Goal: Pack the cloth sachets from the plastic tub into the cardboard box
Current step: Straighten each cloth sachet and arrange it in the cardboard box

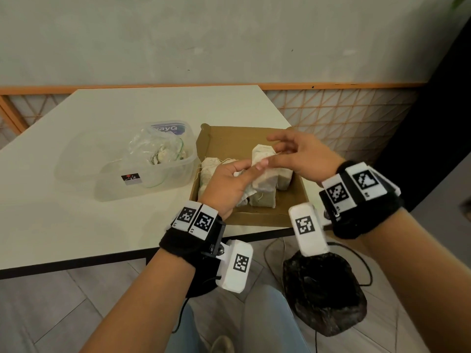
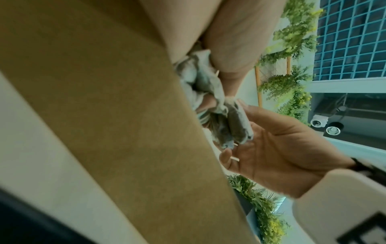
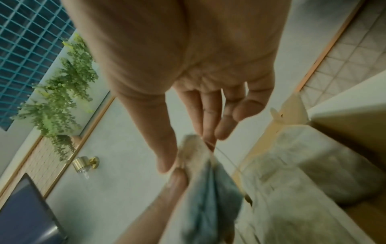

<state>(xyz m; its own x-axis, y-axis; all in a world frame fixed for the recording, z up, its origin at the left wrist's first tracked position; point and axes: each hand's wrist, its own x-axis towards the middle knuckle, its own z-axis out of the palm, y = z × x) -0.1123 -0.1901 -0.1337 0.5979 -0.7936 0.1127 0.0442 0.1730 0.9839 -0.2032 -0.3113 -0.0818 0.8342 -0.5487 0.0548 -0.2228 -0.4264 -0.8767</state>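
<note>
An open cardboard box [image 1: 293, 200] lies on the white table, right of centre, with several pale cloth sachets [image 1: 210, 165] lying in it. My left hand [image 1: 244, 169] hovers over the box and grips a small bunch of sachets [image 1: 265, 174], also seen in the left wrist view as crumpled sachets [image 2: 198, 79] behind the box wall [image 2: 125, 115]. My right hand [image 1: 270, 159] comes from the right and pinches the top corner of the upper sachet [image 3: 194, 148] between thumb and fingers. The clear plastic tub [image 1: 163, 179] stands left of the box.
Inside the tub is a crumpled clear plastic bag [image 1: 155, 146] with something pale in it. A translucent lid [image 1: 76, 159] lies left of the tub. The table's front edge [image 1: 102, 261] runs just under my wrists. A dark rock-like object [image 1: 323, 289] and cables are on the floor.
</note>
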